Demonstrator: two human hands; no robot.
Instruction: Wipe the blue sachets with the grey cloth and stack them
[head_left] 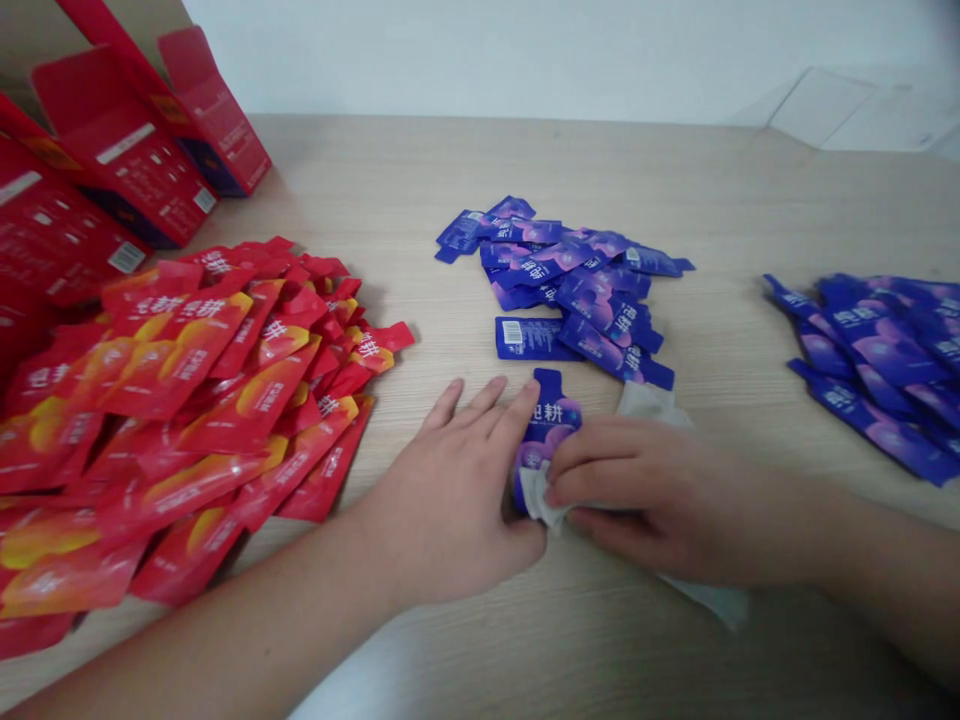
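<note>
One purple sachet (551, 420) with white lettering lies on the table between my hands. My left hand (472, 490) rests flat with its fingers spread, its index finger along the sachet's left edge. A whitish cloth or tissue (540, 490) is pinched in my right hand (660, 495), which presses it on the sachet's lower end. Parts of the cloth hang out behind and below that hand; its middle is hidden by the fingers. Just beyond my hands lies a loose pile of purple sachets (592, 275), one of them showing a barcode.
A big heap of red sachets (225, 400) covers the left side. Red cartons with raised flaps (150, 170) stand behind it. At the right edge lies a second pile of purple sachets (892, 350). A white wall (525, 60) bounds the wood-grain table (360, 170) at the back.
</note>
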